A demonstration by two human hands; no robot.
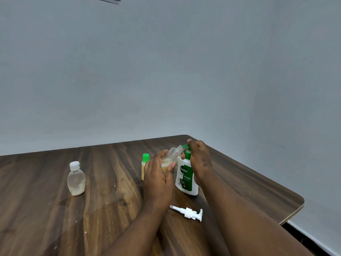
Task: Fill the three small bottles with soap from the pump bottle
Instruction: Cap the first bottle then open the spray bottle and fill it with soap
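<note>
Nearest the lens, a loose white plastic pump head (188, 212) lay on the dark grained wood table (55, 209), between the two forearms. Left hand (159, 179) was wrapped around a clear small bottle (172, 154), tilted, its open threaded neck up against the green nozzle. Right hand (200, 159) was curled over the pump bottle (186, 179), fingers on the green pump top; white glossy body, green label. Just behind the left hand stood a yellowish bottle with green cap (145, 164). Well out left of both hands, a rounded clear bottle with white flip cap (76, 179), pale soap pooled low.
</note>
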